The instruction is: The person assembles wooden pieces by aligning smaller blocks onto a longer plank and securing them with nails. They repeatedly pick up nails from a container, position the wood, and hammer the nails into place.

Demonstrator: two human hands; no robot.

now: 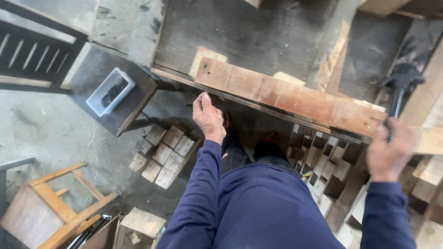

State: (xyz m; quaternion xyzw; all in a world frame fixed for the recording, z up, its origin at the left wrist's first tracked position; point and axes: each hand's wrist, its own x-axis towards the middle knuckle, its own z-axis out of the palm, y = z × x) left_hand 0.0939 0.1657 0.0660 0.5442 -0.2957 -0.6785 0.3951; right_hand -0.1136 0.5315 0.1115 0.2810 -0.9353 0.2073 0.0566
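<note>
Two hands work here: the left hand (207, 116) rests open-fingered under the reddish plank (286, 96) lying at the surface's (258, 37) edge, the right hand (389, 154) clamps a blurred black hammer (400, 85); poorly steadied, the plank might slide off.

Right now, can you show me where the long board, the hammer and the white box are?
long board (295, 97), head view, middle of its flat top face.
hammer (402, 79), head view, on its dark head.
white box (110, 91), head view, on the dark stuff inside it.
</note>
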